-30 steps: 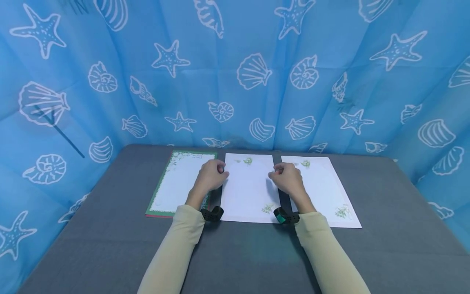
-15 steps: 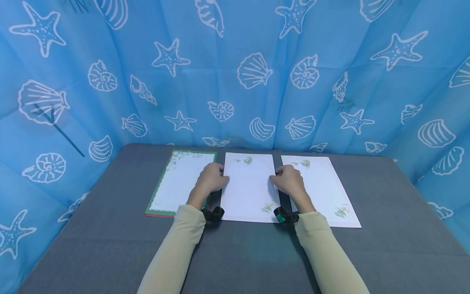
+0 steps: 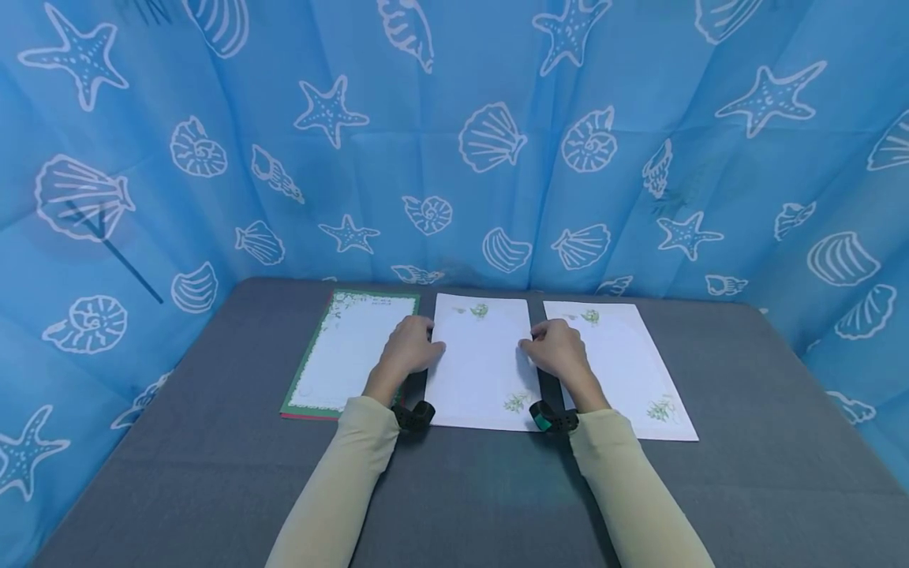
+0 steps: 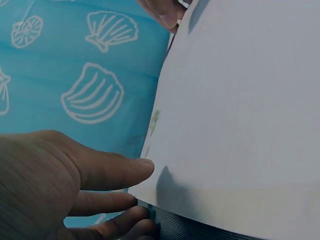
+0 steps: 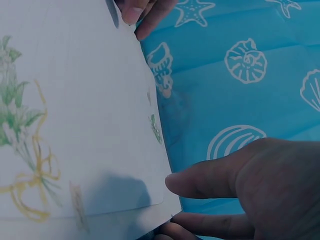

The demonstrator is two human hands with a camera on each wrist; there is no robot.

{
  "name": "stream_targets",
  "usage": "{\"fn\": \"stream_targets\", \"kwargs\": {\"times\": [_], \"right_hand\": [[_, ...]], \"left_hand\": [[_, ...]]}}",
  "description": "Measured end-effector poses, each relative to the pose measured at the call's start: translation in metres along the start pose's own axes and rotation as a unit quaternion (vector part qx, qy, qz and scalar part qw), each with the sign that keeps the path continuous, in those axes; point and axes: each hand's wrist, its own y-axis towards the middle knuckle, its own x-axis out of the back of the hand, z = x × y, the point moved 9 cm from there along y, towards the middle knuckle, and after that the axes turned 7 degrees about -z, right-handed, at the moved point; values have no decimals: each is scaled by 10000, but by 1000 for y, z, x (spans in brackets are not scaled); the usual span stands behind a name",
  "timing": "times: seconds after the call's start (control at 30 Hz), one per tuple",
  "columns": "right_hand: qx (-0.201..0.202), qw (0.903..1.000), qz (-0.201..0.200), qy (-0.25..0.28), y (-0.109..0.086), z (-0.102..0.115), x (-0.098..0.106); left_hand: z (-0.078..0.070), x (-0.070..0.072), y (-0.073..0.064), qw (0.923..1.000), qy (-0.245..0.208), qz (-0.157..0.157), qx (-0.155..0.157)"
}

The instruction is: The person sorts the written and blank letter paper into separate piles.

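Observation:
The middle sheet of paper [image 3: 483,371], white with small green leaf prints, lies on the grey tabletop between my hands. My left hand [image 3: 406,345] grips its left edge, thumb [image 4: 142,170] over the top and fingers at the rim. At the opposite edge my right hand [image 3: 559,347] pinches the paper, its thumb [image 5: 185,184] above and the other fingers partly hidden beneath. The wrist views show the sheet up close; in the right one a green plant with a yellow bow is printed on it. Whether it is one sheet or several is unclear.
Left of the middle sheet lies a white page with a green leafy border [image 3: 341,355], a red edge showing under it. A similar leaf-printed white sheet [image 3: 625,371] lies to the right. Behind the grey table [image 3: 461,505] hangs a blue seashell curtain [image 3: 440,158].
My left thumb has dropped slightly along the edge, and its hand sits a touch lower. The middle sheet has shifted very slightly left. My right hand stays almost in place.

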Motion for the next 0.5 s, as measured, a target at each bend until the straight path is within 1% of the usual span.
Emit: {"fn": "stream_targets", "kwargs": {"times": [0.1, 0.23, 0.33, 0.5], "right_hand": [[-16, 9998, -136, 129, 0, 0, 2], [-103, 9988, -321, 364, 2, -3, 4], [-134, 9973, -418, 584, 4, -4, 6], [-177, 9927, -397, 1127, 6, -5, 6]], "left_hand": [[0, 3, 0, 9998, -131, -130, 38], [2, 6, 2, 9982, -475, -315, 158], [4, 7, 3, 9961, -775, -399, 148], [6, 9, 5, 9908, -1280, -440, 96]]}}
